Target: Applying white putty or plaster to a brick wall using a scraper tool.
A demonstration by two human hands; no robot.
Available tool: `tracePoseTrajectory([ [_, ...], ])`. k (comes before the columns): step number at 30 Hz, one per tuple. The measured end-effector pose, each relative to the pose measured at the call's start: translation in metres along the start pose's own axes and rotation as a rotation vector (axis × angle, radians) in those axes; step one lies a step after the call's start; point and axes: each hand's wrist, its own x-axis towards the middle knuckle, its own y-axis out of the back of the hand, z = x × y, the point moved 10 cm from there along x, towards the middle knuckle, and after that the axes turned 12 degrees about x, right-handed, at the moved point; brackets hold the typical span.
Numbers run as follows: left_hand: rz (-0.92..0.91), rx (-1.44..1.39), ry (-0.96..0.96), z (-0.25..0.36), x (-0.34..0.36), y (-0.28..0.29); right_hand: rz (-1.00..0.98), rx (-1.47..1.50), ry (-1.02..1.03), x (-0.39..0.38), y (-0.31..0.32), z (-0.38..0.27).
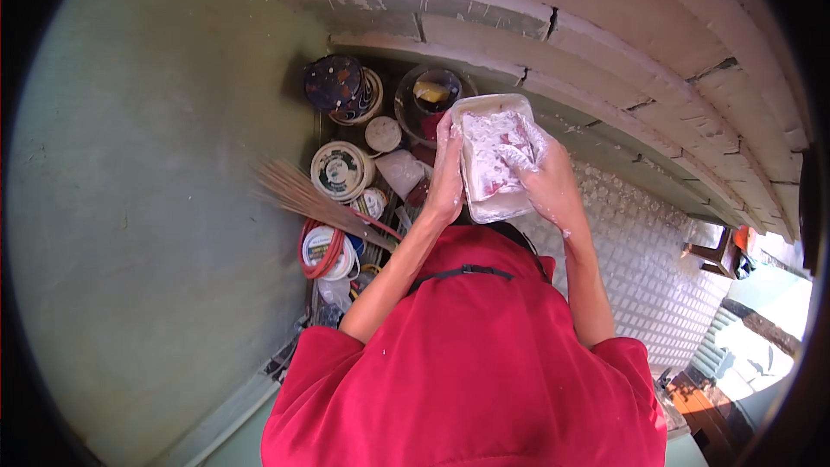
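Observation:
My left hand [445,177] grips the left side of a pale rectangular plastic container [501,209], held up in front of my chest. White powder [482,149] coats its inside, with reddish pieces [496,184] showing through. Over the container's right part is my right hand [553,182], its fingers whitened by the powder and drawn together among the contents. Whatever those fingers pinch is hidden. Powder also clings to the right wrist.
Against the green wall [156,190] stand lidded buckets [341,170], a straw broom [307,195] and a coiled red hose [326,261]. Behind the container is a round basin [406,108]. Tiled floor [635,242] runs right, toward a wooden stool [718,251].

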Motion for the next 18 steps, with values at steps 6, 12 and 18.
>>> tracePoseTrajectory([
  [6,-0.053,0.054,-0.023,0.014,0.007,0.017,0.044,0.136,-0.045,0.006,-0.018,0.019],
  [12,-0.103,0.077,-0.003,0.017,0.013,0.029,0.095,0.126,-0.051,0.004,-0.032,0.012],
  [18,-0.115,0.109,-0.013,0.014,0.020,0.034,0.154,0.117,-0.059,0.001,-0.035,0.015],
])
